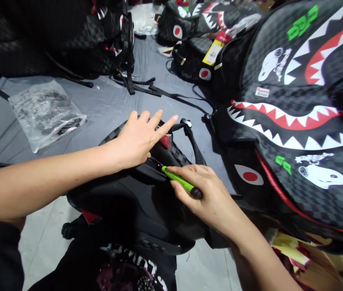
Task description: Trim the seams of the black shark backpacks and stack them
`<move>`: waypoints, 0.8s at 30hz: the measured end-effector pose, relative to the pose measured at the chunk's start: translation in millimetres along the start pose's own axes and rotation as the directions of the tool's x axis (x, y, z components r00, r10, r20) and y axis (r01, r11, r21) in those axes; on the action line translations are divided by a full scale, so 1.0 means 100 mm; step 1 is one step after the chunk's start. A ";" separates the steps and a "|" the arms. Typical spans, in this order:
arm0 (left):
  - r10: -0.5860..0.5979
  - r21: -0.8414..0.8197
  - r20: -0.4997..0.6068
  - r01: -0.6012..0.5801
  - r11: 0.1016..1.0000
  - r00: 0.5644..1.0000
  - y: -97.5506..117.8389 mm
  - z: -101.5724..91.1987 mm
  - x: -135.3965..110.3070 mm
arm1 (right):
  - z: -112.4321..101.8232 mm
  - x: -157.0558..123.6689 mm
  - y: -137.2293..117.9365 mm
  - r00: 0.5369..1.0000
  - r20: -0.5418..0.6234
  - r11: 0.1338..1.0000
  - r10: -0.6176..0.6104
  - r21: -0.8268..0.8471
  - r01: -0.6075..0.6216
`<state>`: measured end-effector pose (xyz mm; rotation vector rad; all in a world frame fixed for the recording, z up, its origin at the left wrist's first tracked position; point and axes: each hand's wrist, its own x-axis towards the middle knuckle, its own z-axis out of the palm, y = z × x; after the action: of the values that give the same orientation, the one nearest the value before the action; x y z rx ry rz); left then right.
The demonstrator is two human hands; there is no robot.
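Observation:
A black backpack (129, 194) lies in front of me at the table's edge, partly over my lap. My left hand (141, 137) rests on its upper side with the fingers spread. In my right hand (197, 182) is a slim green-handled tool (179, 180) with a black end and a thin metal shaft. The shaft points left toward the backpack, beside the base of my left hand. Its tip cannot be made out. Near my left fingertips a red patch (166, 140) and a strap with a metal clasp (186, 123) show on the backpack.
On the right stands a checkered backpack with shark-teeth print (292, 121). Smaller black bags (192, 60) sit behind it, one with a yellow tag (213, 52). A clear plastic bag of dark parts (48, 113) lies left. More black bags (38, 40) fill the back left.

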<state>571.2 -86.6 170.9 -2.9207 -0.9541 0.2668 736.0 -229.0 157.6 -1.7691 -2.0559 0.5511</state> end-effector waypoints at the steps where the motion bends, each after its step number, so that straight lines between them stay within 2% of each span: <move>1: 0.009 0.007 -0.002 -0.009 1.000 1.000 -0.01 0.00 0.01 | 0.01 0.01 0.01 1.000 -0.013 1.000 -0.006 0.009 0.006; 9: 0.045 0.016 -0.013 -0.045 0.999 0.999 -0.05 0.04 0.07 | 0.16 0.19 -0.05 0.988 -0.113 0.992 -0.103 0.062 0.111; 14: 0.047 -0.014 -0.051 -0.048 0.999 0.998 -0.06 0.08 0.05 | 0.13 0.24 -0.11 0.993 -0.057 0.995 -0.102 -0.007 0.101; 24: 0.044 0.003 -0.096 -0.044 0.999 0.994 -0.05 0.11 0.03 | 0.05 0.22 -0.12 0.986 0.039 0.987 -0.160 -0.017 0.161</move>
<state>568.2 -80.7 160.4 -2.9263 -0.8772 0.1271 720.2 -209.4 159.6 -1.5964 -2.2131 0.5206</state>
